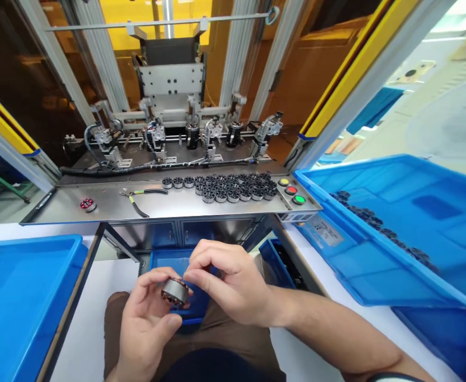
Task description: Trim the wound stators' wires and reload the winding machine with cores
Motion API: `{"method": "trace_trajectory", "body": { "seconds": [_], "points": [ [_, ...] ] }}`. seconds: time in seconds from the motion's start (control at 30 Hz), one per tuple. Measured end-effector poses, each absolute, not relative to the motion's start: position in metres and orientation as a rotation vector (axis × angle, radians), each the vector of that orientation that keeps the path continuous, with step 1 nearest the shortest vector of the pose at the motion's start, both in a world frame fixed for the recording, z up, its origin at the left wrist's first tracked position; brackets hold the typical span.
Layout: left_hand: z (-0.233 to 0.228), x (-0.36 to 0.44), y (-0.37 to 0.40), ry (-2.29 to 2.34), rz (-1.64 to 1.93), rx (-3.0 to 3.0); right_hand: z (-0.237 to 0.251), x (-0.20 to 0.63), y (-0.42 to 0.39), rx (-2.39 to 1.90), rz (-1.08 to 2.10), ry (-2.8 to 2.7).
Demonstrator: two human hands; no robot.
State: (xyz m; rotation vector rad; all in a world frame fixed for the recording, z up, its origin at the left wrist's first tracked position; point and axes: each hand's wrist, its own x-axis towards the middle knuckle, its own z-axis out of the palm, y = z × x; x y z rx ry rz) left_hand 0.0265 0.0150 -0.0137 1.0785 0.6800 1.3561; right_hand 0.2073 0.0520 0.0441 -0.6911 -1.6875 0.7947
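Over my lap, my left hand (143,318) grips a small round motor part (175,292) between thumb and fingers. It has a silver metal band and copper-coloured windings at its edge, and it is tilted. My right hand (233,284) is closed in a pinch just at the upper right of the part. Whatever lies between those fingertips is too small to make out. On the steel ledge (109,209) ahead lie wire cutters (155,191) with black and green handles. A motor part with red windings (87,205) sits at the ledge's left.
Several dark motor parts (233,187) stand in rows before the machine fixtures (157,138). Yellow, red and green buttons (291,190) are at the ledge's right end. Blue bins stand left (29,307) and right (352,276); a blue bin (165,258) sits below my hands.
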Motion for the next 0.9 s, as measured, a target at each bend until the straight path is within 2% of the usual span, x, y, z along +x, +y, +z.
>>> {"method": "trace_trajectory", "body": {
  "seconds": [0.23,0.3,0.43,0.53,0.9],
  "points": [
    [-0.015,0.022,0.022,0.888,1.543,1.237,0.043,0.199,0.047,-0.798,0.890,-1.493],
    [-0.012,0.022,0.026,0.924,1.560,1.259,0.042,0.196,0.043,-0.858,1.084,-1.341],
    [-0.008,0.021,0.031,0.860,1.543,1.238,0.030,0.187,0.034,-0.827,1.711,-0.952],
    [-0.009,0.017,0.032,0.809,1.481,1.203,0.016,0.177,0.028,-0.706,1.945,-0.783],
    [-0.006,0.011,0.031,0.704,1.348,1.301,-0.003,0.171,0.024,-0.423,2.092,-0.626]
  ]
}}
